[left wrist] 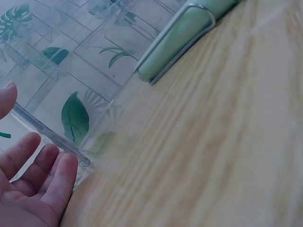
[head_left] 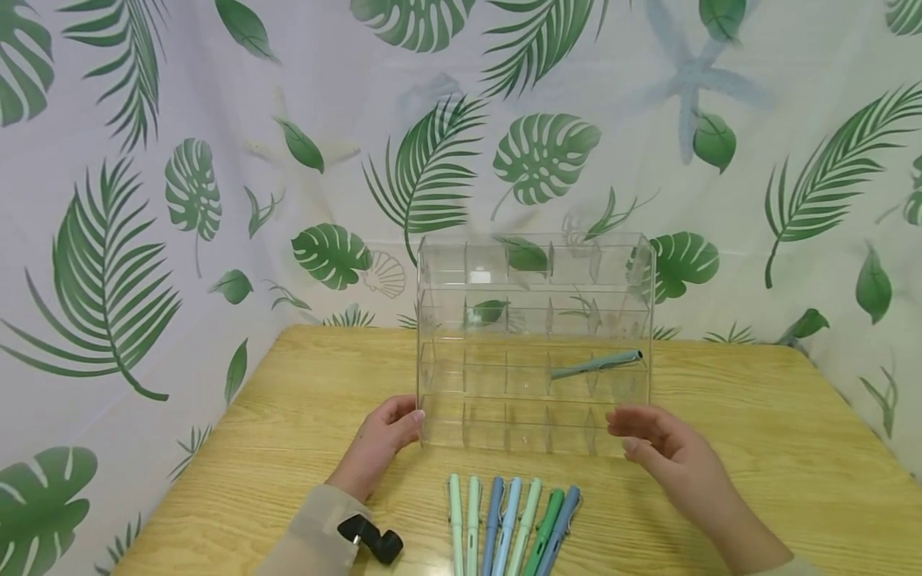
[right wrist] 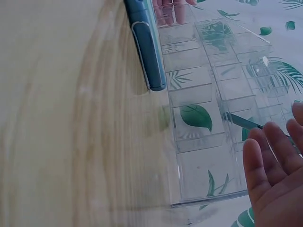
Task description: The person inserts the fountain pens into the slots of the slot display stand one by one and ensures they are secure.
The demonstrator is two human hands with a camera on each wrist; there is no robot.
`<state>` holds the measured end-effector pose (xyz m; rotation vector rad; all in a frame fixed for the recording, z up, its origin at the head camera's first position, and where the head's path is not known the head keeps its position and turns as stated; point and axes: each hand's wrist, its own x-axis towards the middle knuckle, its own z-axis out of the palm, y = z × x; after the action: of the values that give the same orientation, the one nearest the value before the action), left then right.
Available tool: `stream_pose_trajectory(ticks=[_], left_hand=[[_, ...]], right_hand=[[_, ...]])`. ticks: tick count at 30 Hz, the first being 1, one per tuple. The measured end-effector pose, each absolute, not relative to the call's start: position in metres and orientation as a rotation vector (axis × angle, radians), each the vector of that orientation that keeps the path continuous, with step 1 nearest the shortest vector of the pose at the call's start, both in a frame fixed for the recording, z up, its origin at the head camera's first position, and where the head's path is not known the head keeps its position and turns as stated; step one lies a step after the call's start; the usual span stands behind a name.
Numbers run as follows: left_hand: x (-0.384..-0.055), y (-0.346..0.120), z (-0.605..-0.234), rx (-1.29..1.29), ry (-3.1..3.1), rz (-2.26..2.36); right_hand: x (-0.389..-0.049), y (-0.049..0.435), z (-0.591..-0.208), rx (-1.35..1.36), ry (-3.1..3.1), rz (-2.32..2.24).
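Leaf-printed cloth [head_left: 317, 96] hung behind a yellow wood-grain table [head_left: 324, 368]. The fingers of the left hand [head_left: 385, 436] were loosely bent at the lower left edge of a clear rack [head_left: 529, 438], with the thumb to the front and the panel's edge running between thumb and fingers; how firmly they touched, I could not tell. At the lower right end, the right hand [head_left: 673, 456] was relaxed and slightly cupped, clenched on nothing, its contact with the panel equally unclear.

Between the hands the rack stood upright on the table, four tiers of divided compartments. It looked like stiff, thin plastic, probably light for its size, slick under dry fingertips and liable to crack at the dividers if squeezed or knocked. Both side panels, held low, seemed the sound place to take hold. One teal pen [head_left: 598, 364] lay slantwise across the right part of the third tier down, and looked free to roll or slide if the rack tipped. Nearer the person, seven green and blue pens [head_left: 509, 520] lay side by side, clipped and smooth-barrelled, easiest to pinch around the middle
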<state>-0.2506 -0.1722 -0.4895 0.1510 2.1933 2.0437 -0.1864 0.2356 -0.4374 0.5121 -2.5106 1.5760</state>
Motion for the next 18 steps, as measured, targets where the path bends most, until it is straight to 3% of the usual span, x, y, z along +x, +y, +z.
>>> stream_pose_trajectory(ticks=[18], left_hand=[[-0.252, -0.172, -0.491, 0.138, 2.188, 2.048]], right_hand=[[-0.189, 0.232, -0.449, 0.795, -2.863, 1.515]])
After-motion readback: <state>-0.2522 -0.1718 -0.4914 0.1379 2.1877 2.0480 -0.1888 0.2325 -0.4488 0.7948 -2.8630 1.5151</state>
